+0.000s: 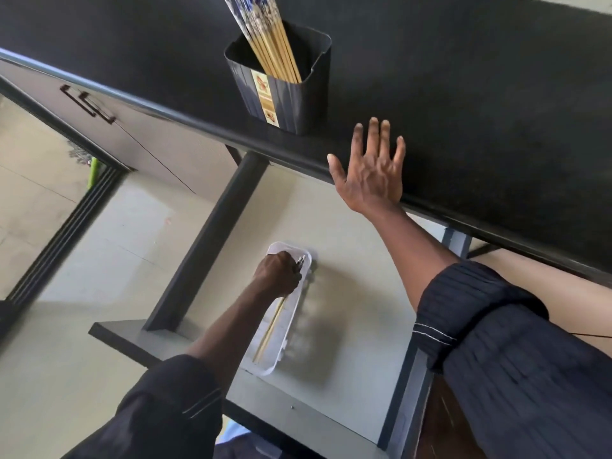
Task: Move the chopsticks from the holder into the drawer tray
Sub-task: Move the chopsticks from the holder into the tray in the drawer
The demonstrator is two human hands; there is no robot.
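Bamboo-coloured pair of chopsticks [272, 326] gripped near its patterned end by the left hand [277, 272], fist closed around the sticks, lower centre of the frame. Plain tips lying along the floor of the clear plastic tray [287, 339], which rests in the open drawer [347, 326] below the tabletop edge. Right hand [370, 170] spread flat and empty, fingers splayed, palm resting on the front edge of the black tabletop [463, 94], right of centre; nothing held.

Step in hand, as judged: placement of one pair into the tray, grip not yet released. Whether the patterned ends already touch the tray floor cannot be told; hidden beneath the fist.

Remaining chopsticks [265, 34] standing as a leaning bundle in the dark ribbed holder [291, 101], upper centre of the frame, upright on the tabletop just behind its front edge and well apart from the tray. Patterned ends pointing up and out of frame at the top. Task therefore only partly done, most sticks not yet moved.

Next move, as judged: opening of the left fingers so that the pair settles lengthwise inside the tray walls, then a reach up to the holder for a further pinch of sticks, lifted clear of the rim without tipping it. Tray light and loose in the drawer; likely to slide if nudged.
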